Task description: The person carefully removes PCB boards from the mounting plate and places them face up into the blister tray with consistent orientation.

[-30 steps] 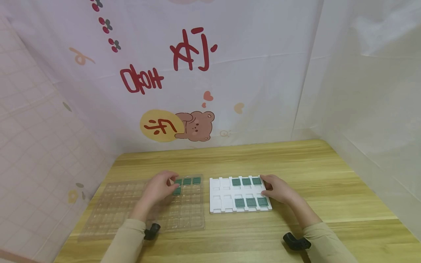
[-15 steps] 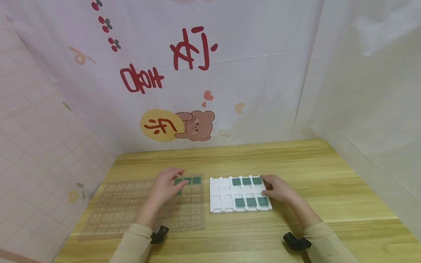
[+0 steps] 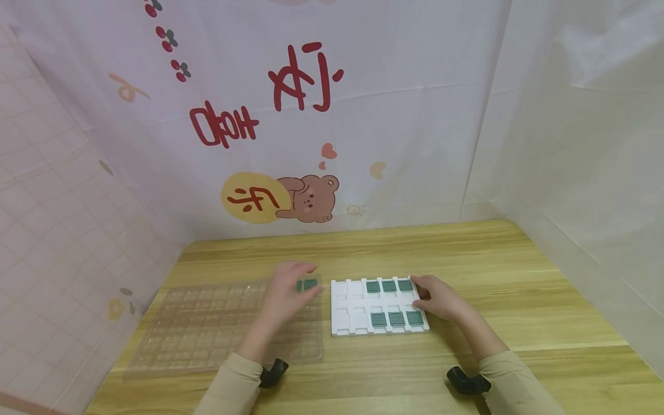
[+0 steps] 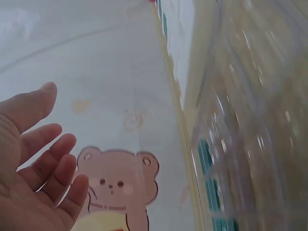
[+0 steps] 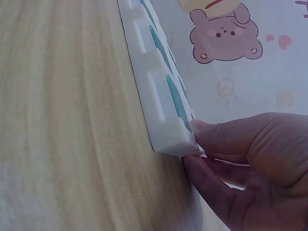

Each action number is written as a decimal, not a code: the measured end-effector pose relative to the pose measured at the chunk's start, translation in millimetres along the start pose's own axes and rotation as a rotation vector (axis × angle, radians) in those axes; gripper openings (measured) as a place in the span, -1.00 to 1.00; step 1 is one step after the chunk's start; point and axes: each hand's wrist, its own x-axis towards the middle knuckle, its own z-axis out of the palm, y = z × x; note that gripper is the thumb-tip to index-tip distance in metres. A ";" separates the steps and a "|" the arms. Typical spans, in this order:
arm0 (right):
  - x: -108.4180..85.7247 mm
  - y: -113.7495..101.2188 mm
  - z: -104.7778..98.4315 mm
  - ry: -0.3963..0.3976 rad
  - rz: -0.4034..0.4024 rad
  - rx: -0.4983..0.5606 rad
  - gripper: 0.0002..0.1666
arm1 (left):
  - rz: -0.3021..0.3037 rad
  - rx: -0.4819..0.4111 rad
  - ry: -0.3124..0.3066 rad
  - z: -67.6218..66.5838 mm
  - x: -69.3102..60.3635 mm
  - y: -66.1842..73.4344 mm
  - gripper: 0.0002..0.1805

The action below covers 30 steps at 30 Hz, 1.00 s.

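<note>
My left hand point(image 3: 286, 293) hovers above the right part of a clear plastic tray point(image 3: 207, 328), thumb and fingers spread apart and holding nothing. Green square chips point(image 3: 310, 284) sit in that tray's far right pockets, partly hidden behind the hand. In the left wrist view the loosely bent fingers point(image 4: 55, 161) are free of any object. To the right lies a white foam-like tray point(image 3: 373, 300), with several green chips point(image 3: 396, 319) set in its two rows. My right hand point(image 3: 441, 298) grips this tray's right edge; the right wrist view shows the thumb point(image 5: 221, 137) against its corner.
Both trays lie flat on a wood-grain table point(image 3: 394, 374), with a narrow gap between them. White printed cloth point(image 3: 415, 115) rises behind and at both sides. Black devices point(image 3: 274, 373) are worn at both wrists.
My left hand has moved to the right over the clear tray, from the left chips toward the rightmost one, its fingers spreading wider. The right hand and white tray have stayed still.
</note>
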 end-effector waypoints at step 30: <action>-0.4 -0.3 0.8 0.002 0.007 0.016 -0.25 | 0.283 0.361 -0.162 74.3 38.8 56.8 -0.53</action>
